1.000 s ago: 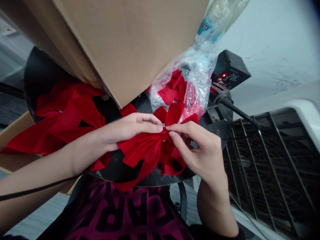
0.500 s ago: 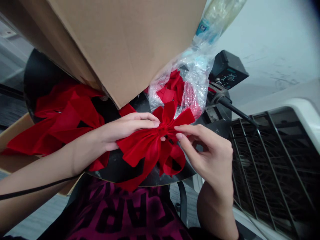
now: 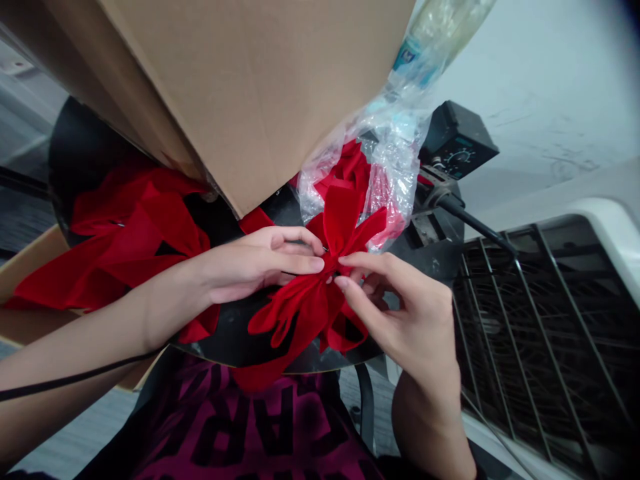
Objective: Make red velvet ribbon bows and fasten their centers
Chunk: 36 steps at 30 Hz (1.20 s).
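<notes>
Between my hands is a red velvet ribbon bow (image 3: 313,303) with several loops and long tails. My left hand (image 3: 270,260) pinches it at the gathered centre, thumb on top. From the other side, the thumb and forefinger of my right hand (image 3: 400,293) are closed on the same centre knot. What lies under my fingertips there is hidden. More red bows (image 3: 140,233) are piled on the round black table (image 3: 235,333) at the left, partly behind my left forearm.
A large cardboard box (image 3: 260,80) stands at the back of the table. Beside it is a clear plastic bag (image 3: 395,173) with red ribbon inside. A black device with a dial (image 3: 457,140) and a soldering-iron-like stand sit at the right, near a fan heater with a wire grille (image 3: 540,333).
The bow has turned in my hands, so its upper loop stands taller and its left loops are narrower. My right hand has moved slightly left, closer to the centre.
</notes>
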### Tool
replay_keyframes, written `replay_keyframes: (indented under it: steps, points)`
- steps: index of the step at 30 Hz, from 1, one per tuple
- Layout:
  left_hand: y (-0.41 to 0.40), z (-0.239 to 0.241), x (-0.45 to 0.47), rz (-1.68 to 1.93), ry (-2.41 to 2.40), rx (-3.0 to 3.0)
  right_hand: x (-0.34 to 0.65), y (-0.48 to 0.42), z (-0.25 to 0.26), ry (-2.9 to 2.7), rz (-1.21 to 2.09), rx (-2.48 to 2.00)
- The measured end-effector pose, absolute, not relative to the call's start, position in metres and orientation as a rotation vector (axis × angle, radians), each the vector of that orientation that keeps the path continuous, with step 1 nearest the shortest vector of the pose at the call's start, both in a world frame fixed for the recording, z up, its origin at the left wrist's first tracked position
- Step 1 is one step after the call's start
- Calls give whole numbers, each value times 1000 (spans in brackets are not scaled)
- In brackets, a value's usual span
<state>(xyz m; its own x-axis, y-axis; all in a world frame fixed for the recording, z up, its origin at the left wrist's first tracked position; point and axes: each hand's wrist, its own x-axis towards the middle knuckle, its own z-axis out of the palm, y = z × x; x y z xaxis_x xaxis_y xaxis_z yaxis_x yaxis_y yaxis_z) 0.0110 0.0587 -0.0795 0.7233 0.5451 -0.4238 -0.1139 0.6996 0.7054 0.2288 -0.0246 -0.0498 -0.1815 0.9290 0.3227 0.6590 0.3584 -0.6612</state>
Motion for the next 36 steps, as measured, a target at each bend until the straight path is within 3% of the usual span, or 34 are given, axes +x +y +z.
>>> replay_keyframes:
  steps: [9, 27, 36]
  points:
    - [59, -88, 11, 486, 591, 811, 215, -25, -47, -1760, 785, -1496]
    - [59, -87, 11, 481, 558, 788, 217, -27, -49, -1751, 818, -1494]
    - [46, -50, 13, 512, 735, 810, 270, -40, -42, -1374, 429, -1558]
